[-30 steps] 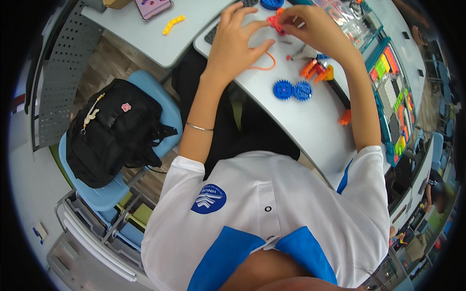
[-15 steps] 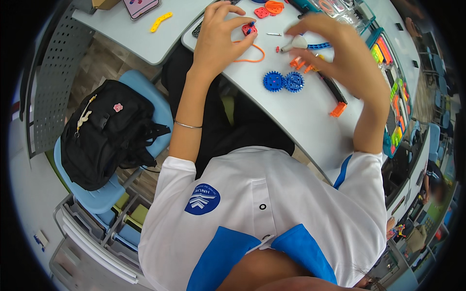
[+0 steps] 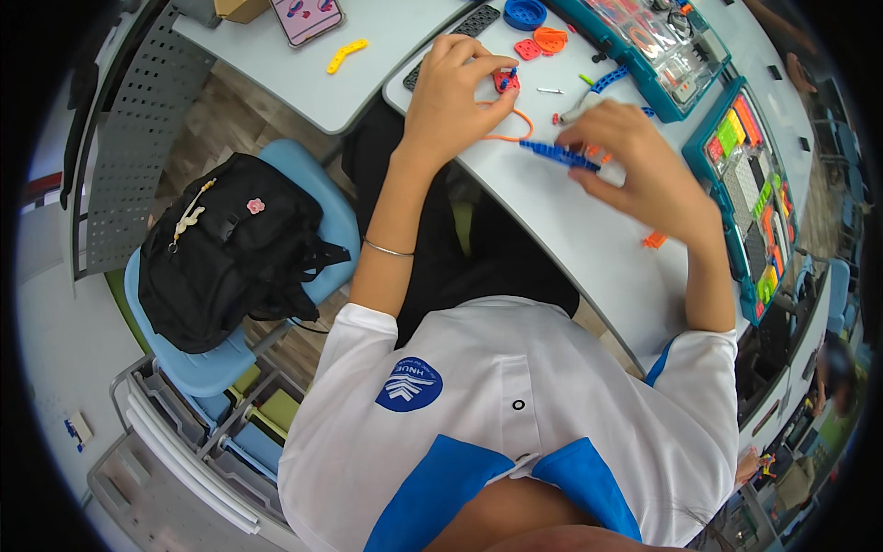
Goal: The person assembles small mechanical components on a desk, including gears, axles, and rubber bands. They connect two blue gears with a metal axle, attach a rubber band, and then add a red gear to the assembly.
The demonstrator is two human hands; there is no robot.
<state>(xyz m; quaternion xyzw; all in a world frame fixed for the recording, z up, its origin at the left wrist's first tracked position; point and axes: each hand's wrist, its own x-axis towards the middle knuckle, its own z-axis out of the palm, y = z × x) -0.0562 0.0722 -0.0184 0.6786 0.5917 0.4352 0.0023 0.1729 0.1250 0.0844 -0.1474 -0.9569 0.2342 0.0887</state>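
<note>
A small red plastic piece (image 3: 504,81) sits pinched between the thumb and fingertips of the left hand (image 3: 452,97), low over the pale grey table (image 3: 589,248) near its curved front edge. A thin orange loop (image 3: 515,129) lies on the tabletop right under that hand. Just to the right, the right hand (image 3: 635,166) has its fingers closed on a long blue strip (image 3: 558,155), held roughly level just above the table, its free end pointing toward the left hand.

Beyond the hands lie loose parts: a blue round disc (image 3: 525,13), an orange gear (image 3: 552,39) beside a small red flat piece (image 3: 527,48), a black perforated strip (image 3: 460,37) and a small orange bit (image 3: 654,241) near the right wrist. Two teal trays of sorted parts (image 3: 736,156) stand along the far and right side of the table.

A second grey table (image 3: 303,74) stands to the left, apart by a narrow gap, bearing a yellow curved piece (image 3: 347,55) and a phone in a pink case (image 3: 309,17). Beside the person a light blue chair (image 3: 326,207) carries a black backpack (image 3: 230,253). The floor beneath is wood-patterned, a grey perforated panel (image 3: 138,138) stands at the left, and grey stacked racks (image 3: 184,442) sit below the chair
</note>
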